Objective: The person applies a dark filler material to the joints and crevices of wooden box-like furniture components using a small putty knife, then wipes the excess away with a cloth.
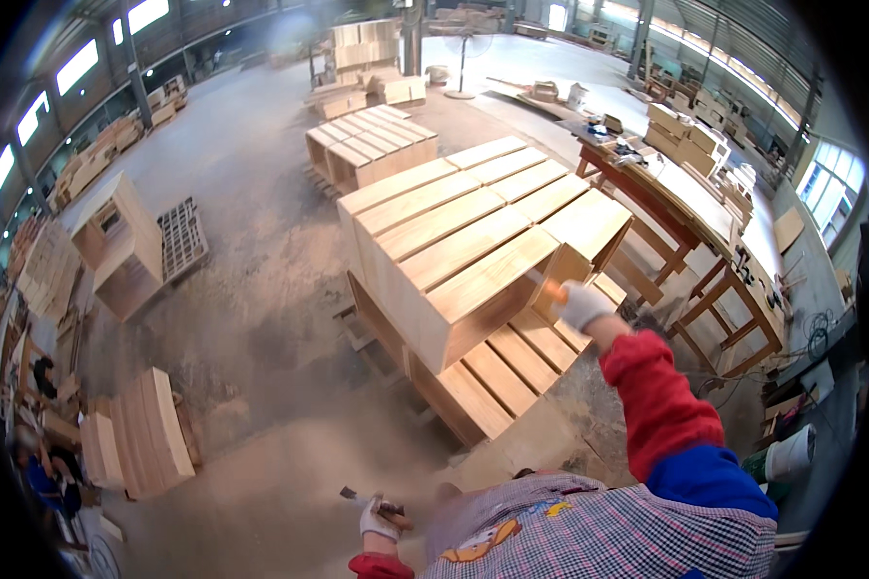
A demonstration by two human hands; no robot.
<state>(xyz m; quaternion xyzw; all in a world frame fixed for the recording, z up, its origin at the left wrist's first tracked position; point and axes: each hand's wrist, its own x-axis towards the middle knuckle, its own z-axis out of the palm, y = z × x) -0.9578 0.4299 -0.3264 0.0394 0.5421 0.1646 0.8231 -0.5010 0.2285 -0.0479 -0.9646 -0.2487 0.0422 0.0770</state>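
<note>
My right hand (pixel 583 306), in a white glove, reaches out over the near right corner of a stack of pale wooden boxes (pixel 473 217). It is closed around an orange-handled tool (pixel 555 289), whose thin tip points at the top box; motion blurs the tip, so its kind is unclear. Low in the picture, my left hand (pixel 380 518), also gloved, grips a short dark tool (pixel 349 493) with a flat end, away from the boxes. A lower layer of boxes (pixel 502 372) sticks out beneath the top one, partly hidden by it.
Another box stack (pixel 372 145) stands behind. To the left are an open wooden box frame (pixel 116 246), a grey pallet (pixel 182 238) and stacked boards (pixel 145 434). A workbench (pixel 666 193) runs along the right, with a white bucket (pixel 792 454) nearer. Someone in blue (pixel 50 478) sits at far left.
</note>
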